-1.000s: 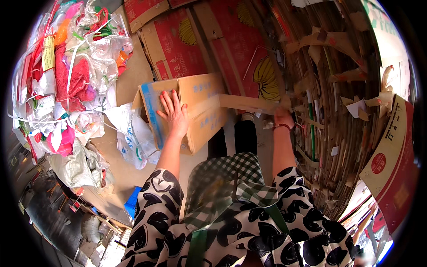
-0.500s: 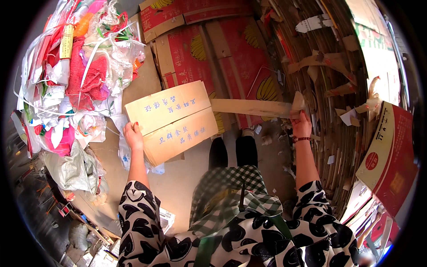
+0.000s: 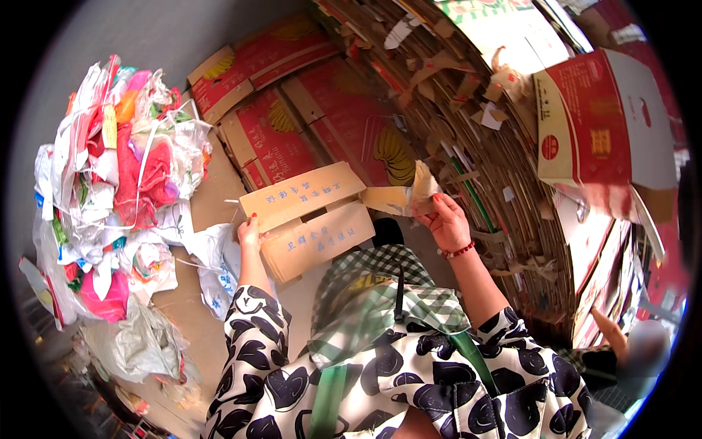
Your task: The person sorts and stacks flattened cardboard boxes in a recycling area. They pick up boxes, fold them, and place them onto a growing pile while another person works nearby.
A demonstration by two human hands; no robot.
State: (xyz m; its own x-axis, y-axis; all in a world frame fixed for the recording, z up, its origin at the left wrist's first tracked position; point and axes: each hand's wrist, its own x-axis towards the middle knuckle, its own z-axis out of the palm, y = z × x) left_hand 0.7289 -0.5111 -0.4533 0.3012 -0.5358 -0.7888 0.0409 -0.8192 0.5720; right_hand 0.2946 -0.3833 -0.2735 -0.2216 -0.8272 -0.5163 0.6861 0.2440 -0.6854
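A tan cardboard box [image 3: 311, 201] with blue lettering on its two flaps hangs tilted in front of me. Its left end is gripped by my left hand [image 3: 251, 234], thumb on top of the cardboard. Between the two flaps runs a dark slit. From the box's right end a strip of brown packing tape [image 3: 386, 199] stretches across to my right hand [image 3: 447, 223]. The strip's torn, crumpled end stands up at my right fingers, which are pinched on it.
Bagged plastic scraps [image 3: 139, 183] bulge at the left, above a whitish sack [image 3: 135, 340]. Red banana cartons [image 3: 270, 135] lie flattened ahead. A tall stack of flattened cardboard [image 3: 468, 183] rises at the right, beside a red carton [image 3: 585, 124]. Another person's hand [image 3: 610, 333] shows lower right.
My right hand has come closer to the box, and the tape span between them is shorter. A gap has opened between the flaps. The whole view has turned.
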